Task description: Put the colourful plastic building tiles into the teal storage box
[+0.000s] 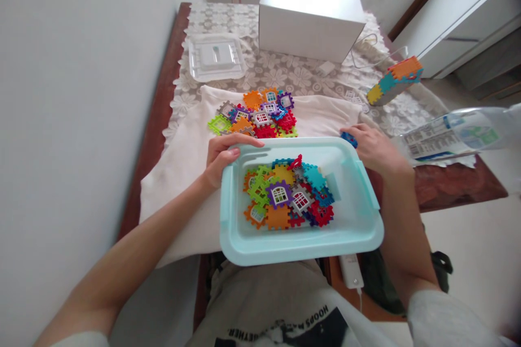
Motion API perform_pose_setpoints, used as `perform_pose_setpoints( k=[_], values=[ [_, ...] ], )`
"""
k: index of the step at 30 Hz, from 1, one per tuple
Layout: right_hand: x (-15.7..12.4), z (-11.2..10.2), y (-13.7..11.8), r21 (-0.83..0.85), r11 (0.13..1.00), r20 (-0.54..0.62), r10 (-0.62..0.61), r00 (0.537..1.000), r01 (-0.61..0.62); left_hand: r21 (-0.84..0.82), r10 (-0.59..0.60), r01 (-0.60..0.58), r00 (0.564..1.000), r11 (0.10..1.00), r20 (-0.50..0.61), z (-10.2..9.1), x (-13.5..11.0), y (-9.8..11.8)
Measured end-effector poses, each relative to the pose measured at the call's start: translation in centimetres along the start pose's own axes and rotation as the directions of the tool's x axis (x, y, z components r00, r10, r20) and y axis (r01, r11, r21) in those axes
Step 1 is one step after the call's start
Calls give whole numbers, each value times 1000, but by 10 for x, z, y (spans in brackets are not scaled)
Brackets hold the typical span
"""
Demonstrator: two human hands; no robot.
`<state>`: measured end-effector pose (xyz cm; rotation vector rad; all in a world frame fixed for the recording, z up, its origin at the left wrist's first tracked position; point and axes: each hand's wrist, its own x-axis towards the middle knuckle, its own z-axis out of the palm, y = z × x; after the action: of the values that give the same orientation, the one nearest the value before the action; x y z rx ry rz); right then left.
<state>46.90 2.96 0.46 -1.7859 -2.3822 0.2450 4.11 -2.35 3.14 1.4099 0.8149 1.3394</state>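
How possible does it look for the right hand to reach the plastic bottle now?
Probably yes: the plastic bottle is close to the right hand, with nothing visible between them, though the blue piece it holds may hinder grasping.

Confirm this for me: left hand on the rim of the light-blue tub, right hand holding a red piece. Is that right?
Not quite: the head view shows the right hand holding a blue piece, not a red one. The left hand is on the light-blue tub's rim.
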Motion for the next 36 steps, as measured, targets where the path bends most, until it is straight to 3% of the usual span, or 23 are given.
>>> perform_pose_setpoints(
  k=[3, 7, 14, 19, 22, 25, 28, 31, 36],
  values=[
    [-9, -3, -14, 4, 999, -27, 38, 999, -38, -4, 3, -3, 1000, 1000, 10, -1, 1, -1],
    [-13, -8, -26, 90, 996, -83, 3, 997, 4, 13, 4, -4, 1000, 1000, 1, -1, 1, -1],
    [-11, -10, -18, 202, 977, -174, -36, 984, 71, 33, 6, -6, 1000, 999, -6, 2, 0, 2],
    [-12, -18, -26, 362, 930, -88, -31, 996, 61, 21, 13, -14, 1000, 1000, 6, 1, 1, 2],
    [-15, -25, -38, 464, 880, 37, -132, 990, 100, 28, 6, -7, 1000, 1000, 1, 1, 1, 1],
    [-13, -29, -47, 478, 869, 90, -190, 978, 125, 14, 21, -21, 1000, 1000, 9, 1, 3, 0],
    [2, -30, -49, 488, 870, 76, -121, 990, 69, 3, 33, -33, 999, 999, 22, 1, 3, -1],
    [31, -27, -48, 566, 823, -10, -57, 998, 53, 19, 21, -21, 1000, 1000, 9, 1, 2, -2],
    [81, -8, -55, 606, 779, -76, -143, 987, 160, 52, 17, -17, 1000, 999, -1, 0, 1, 0]
  ],
)
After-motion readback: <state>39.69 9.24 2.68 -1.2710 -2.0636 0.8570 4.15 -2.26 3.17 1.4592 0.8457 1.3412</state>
